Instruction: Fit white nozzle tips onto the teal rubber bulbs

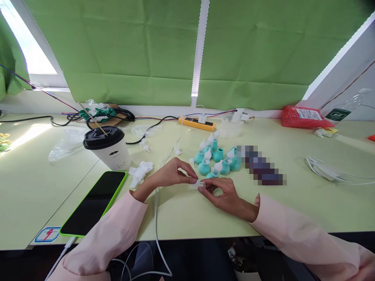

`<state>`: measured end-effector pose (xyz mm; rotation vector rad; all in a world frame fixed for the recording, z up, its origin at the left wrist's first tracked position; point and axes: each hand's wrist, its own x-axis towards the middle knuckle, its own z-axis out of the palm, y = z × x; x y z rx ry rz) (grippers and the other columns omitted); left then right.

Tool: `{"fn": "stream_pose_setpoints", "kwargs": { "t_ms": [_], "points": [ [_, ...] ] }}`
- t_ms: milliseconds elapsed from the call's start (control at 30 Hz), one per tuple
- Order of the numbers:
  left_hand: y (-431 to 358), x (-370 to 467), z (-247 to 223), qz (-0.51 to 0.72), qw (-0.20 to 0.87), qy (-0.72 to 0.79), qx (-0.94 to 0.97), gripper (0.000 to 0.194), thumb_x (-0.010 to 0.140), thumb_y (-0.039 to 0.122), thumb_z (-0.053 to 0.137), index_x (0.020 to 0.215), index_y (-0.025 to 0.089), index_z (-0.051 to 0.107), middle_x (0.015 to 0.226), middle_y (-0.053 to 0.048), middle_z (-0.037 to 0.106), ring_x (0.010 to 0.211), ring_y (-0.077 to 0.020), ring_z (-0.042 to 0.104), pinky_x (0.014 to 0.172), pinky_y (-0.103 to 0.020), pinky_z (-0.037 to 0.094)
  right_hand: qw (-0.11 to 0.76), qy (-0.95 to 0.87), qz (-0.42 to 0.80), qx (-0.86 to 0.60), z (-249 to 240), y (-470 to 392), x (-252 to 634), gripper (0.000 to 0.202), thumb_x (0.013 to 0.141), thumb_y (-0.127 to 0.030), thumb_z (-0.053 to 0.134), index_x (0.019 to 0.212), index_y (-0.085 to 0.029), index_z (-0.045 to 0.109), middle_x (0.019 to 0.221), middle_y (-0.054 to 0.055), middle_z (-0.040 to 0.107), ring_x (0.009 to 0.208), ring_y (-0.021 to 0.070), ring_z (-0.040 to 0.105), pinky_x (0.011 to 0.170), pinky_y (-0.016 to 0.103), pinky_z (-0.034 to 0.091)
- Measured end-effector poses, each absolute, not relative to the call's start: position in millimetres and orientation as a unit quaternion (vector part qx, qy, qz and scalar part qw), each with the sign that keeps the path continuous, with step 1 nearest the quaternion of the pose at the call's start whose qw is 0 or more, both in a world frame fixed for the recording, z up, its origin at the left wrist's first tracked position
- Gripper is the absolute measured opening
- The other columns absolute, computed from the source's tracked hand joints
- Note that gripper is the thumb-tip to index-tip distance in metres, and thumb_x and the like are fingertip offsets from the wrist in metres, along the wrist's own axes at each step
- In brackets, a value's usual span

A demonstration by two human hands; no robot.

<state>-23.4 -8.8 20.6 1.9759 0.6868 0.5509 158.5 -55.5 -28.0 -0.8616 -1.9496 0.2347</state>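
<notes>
Pinching clear piece (202, 184) — partly hidden by hands (224, 193)

Hands (195, 183) — small clear piece (200, 184), teal bulbs (218, 155) just beyond

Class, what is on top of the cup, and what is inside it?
The cup has a black lid, with a thin stick slanting over it; the lid hides the inside.

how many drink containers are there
2: a black-lidded white paper cup, left, behind the green-cased phone; a clear plastic bottle with green label, far right, beside the red plastic package.
</notes>
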Motion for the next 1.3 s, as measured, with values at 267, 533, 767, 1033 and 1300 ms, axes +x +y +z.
{"fn": "stream_pose_setpoints", "kwargs": {
  "t_ms": [267, 533, 767, 1033, 1300],
  "points": [
    [-11, -24, 23, 0.215, 0.442, 0.278, 0.825, 0.02, 0.069, 0.027, 0.055, 0.08, 0.015, 0.065, 0.082, -0.006, 0.061, 0.074, -0.0121, 0.055, 0.066, -0.024, 0.046, 0.481, -0.793, 0.107, -0.359, -30, -54, 159, 0.011, 0.069, -0.024, 0.057, 0.075, -0.015, 0.059, 0.052, 0.0, 0.058, 0.043, 0.0083, 0.051, 0.04, 0.019, 0.043],
    [-15, -22, 25, 0.236, 0.385, 0.265, 0.852, 0.02, 0.07, 0.029, 0.054, 0.076, 0.013, 0.066, 0.079, -0.006, 0.062, 0.07, -0.0115, 0.055, 0.066, -0.024, 0.045, 0.488, -0.79, 0.097, -0.359, -33, -54, 159, 0.011, 0.069, -0.025, 0.057, 0.075, -0.016, 0.059, 0.05, -0.001, 0.058, 0.042, 0.0081, 0.051, 0.04, 0.019, 0.044],
    [-12, -20, 19, 0.237, 0.467, 0.289, 0.801, 0.022, 0.066, 0.029, 0.058, 0.078, 0.011, 0.063, 0.08, -0.006, 0.061, 0.072, -0.0129, 0.056, 0.064, -0.025, 0.046, 0.488, -0.797, 0.077, -0.349, -33, -54, 160, 0.011, 0.07, -0.024, 0.057, 0.078, -0.017, 0.058, 0.052, -0.001, 0.059, 0.043, 0.0087, 0.052, 0.043, 0.02, 0.045],
    [-16, -19, 22, 0.279, 0.394, 0.257, 0.837, 0.018, 0.069, 0.029, 0.056, 0.075, 0.014, 0.066, 0.08, -0.006, 0.063, 0.07, -0.0121, 0.056, 0.066, -0.025, 0.046, 0.503, -0.785, 0.088, -0.351, -32, -55, 159, 0.01, 0.07, -0.022, 0.055, 0.079, -0.018, 0.058, 0.052, -0.001, 0.06, 0.044, 0.0091, 0.053, 0.044, 0.02, 0.045],
    [-22, -15, 19, 0.33, 0.2, 0.215, 0.897, 0.022, 0.063, 0.03, 0.06, 0.081, 0.018, 0.064, 0.088, -0.007, 0.061, 0.077, -0.0149, 0.054, 0.068, -0.029, 0.045, 0.511, -0.745, 0.19, -0.384, -31, -56, 159, 0.01, 0.074, -0.024, 0.05, 0.072, -0.016, 0.057, 0.051, -0.001, 0.059, 0.041, 0.0084, 0.052, 0.039, 0.019, 0.045]
  ]
}}
